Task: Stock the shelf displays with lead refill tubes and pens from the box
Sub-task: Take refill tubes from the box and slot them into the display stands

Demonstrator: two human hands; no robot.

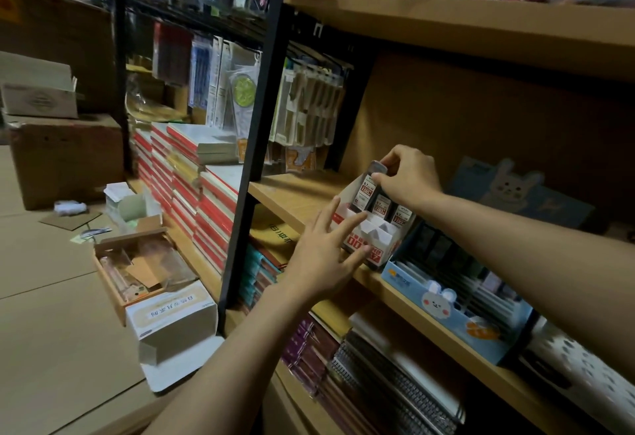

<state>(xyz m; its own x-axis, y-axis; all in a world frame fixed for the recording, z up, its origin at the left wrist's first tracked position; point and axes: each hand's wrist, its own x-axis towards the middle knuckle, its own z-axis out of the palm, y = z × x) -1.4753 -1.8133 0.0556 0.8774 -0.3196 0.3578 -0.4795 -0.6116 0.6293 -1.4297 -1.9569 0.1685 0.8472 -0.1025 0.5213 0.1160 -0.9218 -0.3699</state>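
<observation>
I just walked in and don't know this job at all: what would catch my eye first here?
Two bare hands at a wooden shelf: the right hand pinches a lead refill tube at the back row of a white and red display box, while the left hand touches its front with spread fingers. Right of it sits a blue bunny display box; cardboard boxes lie on the floor at left.

Stationery shop stockroom: crammed shelves, notebook stacks, cartons.
</observation>
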